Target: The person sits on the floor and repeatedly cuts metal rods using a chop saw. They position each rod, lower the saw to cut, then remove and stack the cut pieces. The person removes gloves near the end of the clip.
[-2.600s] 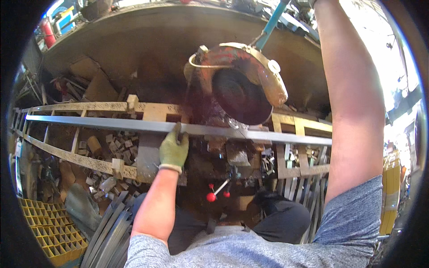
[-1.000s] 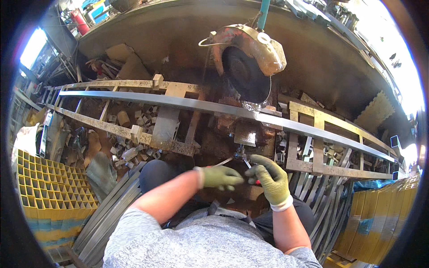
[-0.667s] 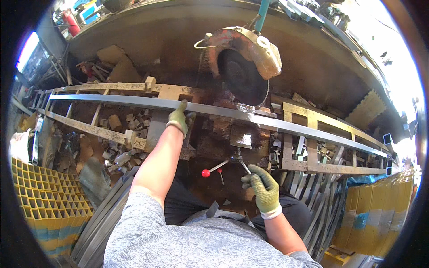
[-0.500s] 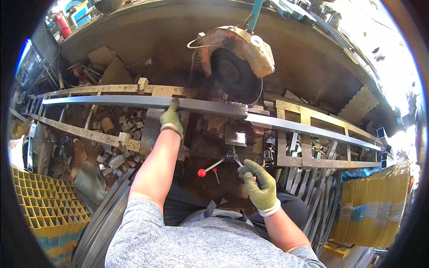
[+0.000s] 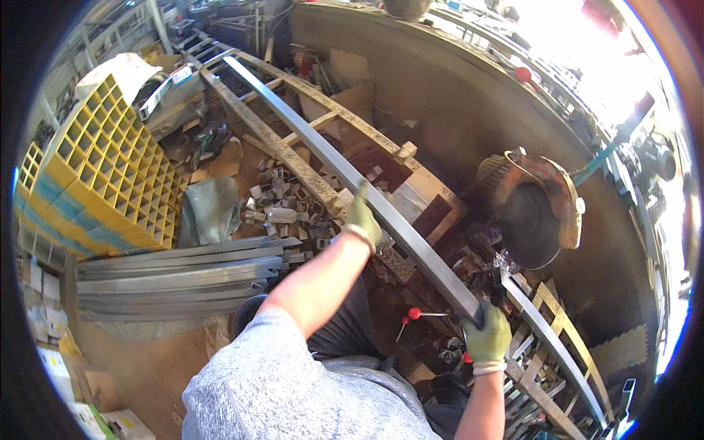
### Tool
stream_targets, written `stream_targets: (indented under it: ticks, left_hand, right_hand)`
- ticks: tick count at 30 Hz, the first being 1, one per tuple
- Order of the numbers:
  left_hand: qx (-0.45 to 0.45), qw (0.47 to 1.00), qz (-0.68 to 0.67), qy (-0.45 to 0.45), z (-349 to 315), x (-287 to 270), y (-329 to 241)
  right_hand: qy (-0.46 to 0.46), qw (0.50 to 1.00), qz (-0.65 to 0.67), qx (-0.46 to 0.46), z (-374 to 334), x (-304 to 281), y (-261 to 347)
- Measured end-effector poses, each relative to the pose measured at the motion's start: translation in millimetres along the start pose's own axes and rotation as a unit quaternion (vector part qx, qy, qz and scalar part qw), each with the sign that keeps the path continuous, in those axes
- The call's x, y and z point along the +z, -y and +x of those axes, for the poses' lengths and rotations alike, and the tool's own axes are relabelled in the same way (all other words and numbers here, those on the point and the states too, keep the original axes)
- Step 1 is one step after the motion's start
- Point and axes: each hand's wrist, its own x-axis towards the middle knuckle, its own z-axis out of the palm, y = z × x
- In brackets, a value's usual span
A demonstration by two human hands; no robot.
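Note:
A long grey square metal tube (image 5: 308,133) runs slantwise from the far left down to the middle right. My left hand (image 5: 363,222), in a green work glove, is closed around it partway along. Its near end sits in the grip of my gloved right hand (image 5: 487,334). Right of that end stands a cut-off saw with a worn orange guard (image 5: 561,183) and a dark disc (image 5: 528,224). A separate length of metal tube (image 5: 546,330) lies beyond my right hand. Red-knobbed levers (image 5: 415,313) stick out between my forearms.
A ladder-like metal rack (image 5: 359,124) stretches to the far left, with many tube offcuts (image 5: 282,194) beneath. Yellow square tubes (image 5: 117,161) are bundled at left, beside stacked grey bars (image 5: 176,282). A brown wall panel (image 5: 440,110) stands behind.
My view has turned left. My right hand has left the lever and taken hold of the tube's end. The tube is now away from the saw and apart from the other length.

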Motion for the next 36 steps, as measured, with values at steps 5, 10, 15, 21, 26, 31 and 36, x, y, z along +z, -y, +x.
stream_targets:
  ticks: [5, 10, 15, 21, 26, 31, 36]
  left_hand:
    - [-0.088, 0.995, -0.043, 0.03, 28, -30, -12]
    - [-0.077, 0.972, -0.048, 0.219, -63, -1, -26]
    - [0.02, 0.94, 0.008, 0.34, -166, 9, -94]
    - [0.154, 0.884, 0.073, 0.435, -253, -32, -152]
    - [0.279, 0.897, 0.026, 0.342, -311, -76, -182]
    - [0.343, 0.922, -0.031, 0.179, -325, -133, -220]
    - [0.302, 0.948, -0.094, 0.036, -293, -220, -268]
  right_hand:
    - [-0.01, 0.999, -0.015, 0.027, -36, -8, -29]
    - [-0.065, 0.997, -0.045, -0.004, -36, -32, -69]
    - [-0.11, 0.993, 0.014, -0.04, -38, -14, -83]
    - [-0.104, 0.981, 0.109, -0.124, -21, 19, -48]
    - [-0.031, 0.967, 0.17, -0.185, 27, 17, 17]
    - [0.016, 0.939, 0.132, -0.318, 86, 8, 97]
    - [0.044, 0.917, 0.083, -0.388, 106, 21, 170]
